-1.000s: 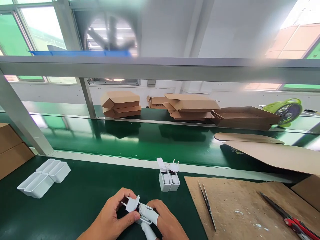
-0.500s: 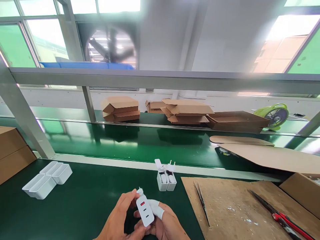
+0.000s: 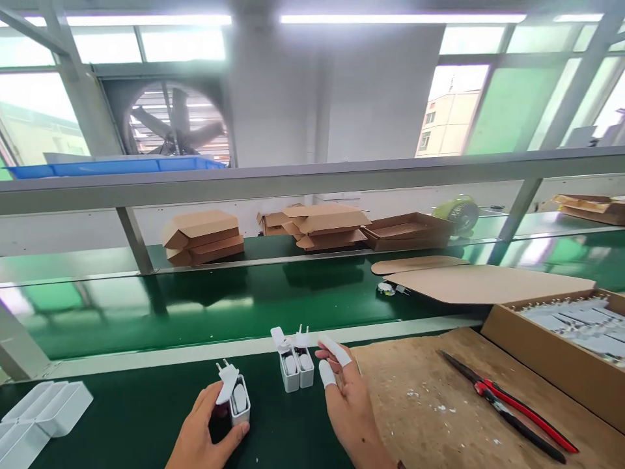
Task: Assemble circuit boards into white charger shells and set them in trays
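My left hand (image 3: 208,426) grips a white charger housing (image 3: 239,398) between thumb and fingers, just above or on the green table. Its plug cap (image 3: 227,381), with two metal pins, hangs tilted off the open top, and a white part sits inside. My right hand (image 3: 349,397), with white covers on two fingers, is raised with its fingers apart, and nothing shows in it. Left of those fingers stand two more open charger housings (image 3: 296,370) side by side, their pinned caps tilted up. The tweezers are not visible now.
Red-handled long-nose pliers (image 3: 502,404) lie on a worn brown board (image 3: 405,378). A carton (image 3: 551,361) of white parts stands at the right. Empty white housings (image 3: 63,407) are at the left. A metal rail (image 3: 312,182) crosses ahead; flat cardboard (image 3: 488,283) lies beyond.
My hands have moved apart. The charger in them has turned from its port face to its open top and stays in my left hand. My right hand has moved right; the view has shifted right.
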`<state>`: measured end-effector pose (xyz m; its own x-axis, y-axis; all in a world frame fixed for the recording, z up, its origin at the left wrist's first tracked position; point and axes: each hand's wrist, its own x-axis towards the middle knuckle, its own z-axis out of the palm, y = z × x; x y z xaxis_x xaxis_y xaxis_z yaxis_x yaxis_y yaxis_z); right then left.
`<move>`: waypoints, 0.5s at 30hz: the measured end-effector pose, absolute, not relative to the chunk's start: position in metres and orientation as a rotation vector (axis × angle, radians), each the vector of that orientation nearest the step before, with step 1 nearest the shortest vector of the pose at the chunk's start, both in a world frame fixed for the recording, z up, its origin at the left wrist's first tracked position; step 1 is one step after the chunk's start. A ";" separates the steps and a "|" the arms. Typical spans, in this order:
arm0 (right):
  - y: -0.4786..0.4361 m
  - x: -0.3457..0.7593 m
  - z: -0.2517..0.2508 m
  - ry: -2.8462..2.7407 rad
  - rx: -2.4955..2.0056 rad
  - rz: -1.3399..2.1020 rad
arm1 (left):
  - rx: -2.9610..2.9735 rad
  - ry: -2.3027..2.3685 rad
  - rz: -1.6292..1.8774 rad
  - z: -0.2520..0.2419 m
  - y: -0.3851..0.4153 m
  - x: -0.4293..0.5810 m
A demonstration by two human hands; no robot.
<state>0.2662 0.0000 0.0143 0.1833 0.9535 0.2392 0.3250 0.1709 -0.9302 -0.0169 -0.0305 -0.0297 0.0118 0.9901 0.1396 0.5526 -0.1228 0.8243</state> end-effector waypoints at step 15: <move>0.015 0.269 -0.016 -1.429 -1.352 0.804 | 1.657 1.397 0.986 -0.020 0.031 0.051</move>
